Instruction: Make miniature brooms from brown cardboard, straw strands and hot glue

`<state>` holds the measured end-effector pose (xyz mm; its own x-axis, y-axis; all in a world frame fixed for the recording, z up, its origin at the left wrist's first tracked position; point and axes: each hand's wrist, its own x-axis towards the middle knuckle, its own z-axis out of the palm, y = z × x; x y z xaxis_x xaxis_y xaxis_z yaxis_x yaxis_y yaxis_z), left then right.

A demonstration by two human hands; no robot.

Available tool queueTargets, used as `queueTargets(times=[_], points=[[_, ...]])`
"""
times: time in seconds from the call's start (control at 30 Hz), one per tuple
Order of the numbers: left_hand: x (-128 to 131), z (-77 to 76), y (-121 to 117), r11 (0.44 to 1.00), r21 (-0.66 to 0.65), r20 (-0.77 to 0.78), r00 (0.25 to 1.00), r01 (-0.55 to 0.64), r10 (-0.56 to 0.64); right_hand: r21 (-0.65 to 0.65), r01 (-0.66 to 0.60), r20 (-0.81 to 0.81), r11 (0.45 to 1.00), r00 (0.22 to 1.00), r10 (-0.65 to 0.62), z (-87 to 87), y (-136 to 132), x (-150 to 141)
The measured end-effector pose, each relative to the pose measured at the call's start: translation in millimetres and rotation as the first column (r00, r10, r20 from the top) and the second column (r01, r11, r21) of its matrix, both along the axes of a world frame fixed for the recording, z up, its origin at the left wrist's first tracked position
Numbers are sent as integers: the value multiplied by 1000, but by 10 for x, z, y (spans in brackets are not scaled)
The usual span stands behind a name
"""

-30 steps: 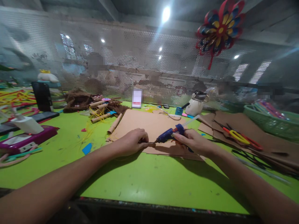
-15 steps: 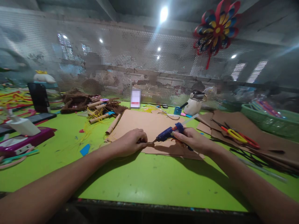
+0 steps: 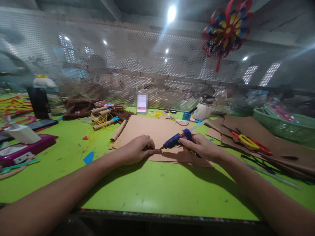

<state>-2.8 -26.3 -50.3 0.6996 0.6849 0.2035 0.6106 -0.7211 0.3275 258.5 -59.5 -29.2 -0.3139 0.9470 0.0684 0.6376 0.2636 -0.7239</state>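
My right hand [image 3: 203,146] is closed around a dark blue hot glue gun [image 3: 176,140], with a clear glue stick [image 3: 201,125] poking out of its back. The nozzle points down and left, at the end of a small brown paper strip [image 3: 157,151]. Pinched in the fingers of my left hand [image 3: 139,149], that strip stays low over the brown paper sheets [image 3: 140,126]. Whether the nozzle touches the strip I cannot tell. The sheets lie on the green table [image 3: 137,193], partly under both hands.
Rolled paper tubes [image 3: 103,123] and yellow strands lie left of the sheets. A purple power strip [image 3: 29,150] sits further left. To the right, scissors [image 3: 248,141] rest on brown paper [image 3: 261,131] by a green basket [image 3: 283,126]. A phone [image 3: 142,103] stands behind.
The glue gun's tip has shifted very slightly left along the paper strip. Both hands otherwise hold nearly the same pose, and the whole view has moved a little.
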Motion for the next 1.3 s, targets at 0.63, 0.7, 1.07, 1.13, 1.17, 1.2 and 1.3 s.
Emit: queueTargets(times=[0.63, 0.7, 1.07, 1.13, 1.17, 1.2, 1.3], points=[[16, -28, -12, 995, 89, 0, 999, 36, -36, -3, -17, -3, 1000, 1000, 17, 7, 3, 12], [19, -20, -16, 996, 78, 1, 999, 41, -41, 1, -10, -3, 1000, 1000, 10, -4, 16, 30], [-27, 52, -53, 995, -94, -7, 1000, -20, 19, -251, -166, -629, 954, 777, -30, -193, 117, 105], [-19, 76, -67, 991, -124, 9, 999, -46, 48, -298, -199, -698, 934, 712, -71, -251, 120, 70], [-14, 87, -74, 988, -138, 19, 997, -66, 70, -307, -204, -720, 930, 688, -87, -275, 120, 53], [-10, 97, -81, 985, -149, 31, 995, -87, 93, -310, -205, -736, 928, 670, -98, -293, 118, 39], [-3, 107, -97, 981, -156, 79, 989, -113, 126, -311, -206, -754, 928, 647, -110, -309, 106, 16]])
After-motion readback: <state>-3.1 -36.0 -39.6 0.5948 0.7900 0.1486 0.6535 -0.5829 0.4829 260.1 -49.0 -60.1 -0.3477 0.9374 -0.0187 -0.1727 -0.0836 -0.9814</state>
